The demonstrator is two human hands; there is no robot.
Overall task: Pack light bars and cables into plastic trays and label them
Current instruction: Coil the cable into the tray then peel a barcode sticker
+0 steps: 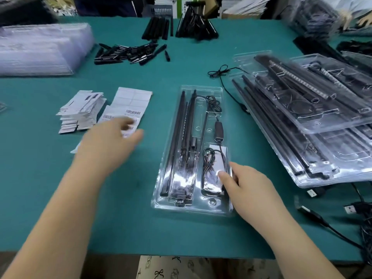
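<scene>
A clear plastic tray [201, 91] lies in the middle of the green table, holding black light bars [177, 133] on its left side and coiled cables with an inline controller [219, 129] on its right. My right hand [247, 190] rests at the tray's lower right edge, with the thumb pressing on the cable compartment. My left hand [108, 146], blurred, hovers with relaxed fingers over a sheet of barcode labels [128, 105] left of the tray. It holds nothing that I can see.
A pile of small label backings [80, 111] lies left of the sheet. Filled trays [314, 109] are stacked at the right, empty trays [40, 49] at the far left. Loose black bars [130, 53] lie at the back; USB cables [350, 208] trail at the right edge.
</scene>
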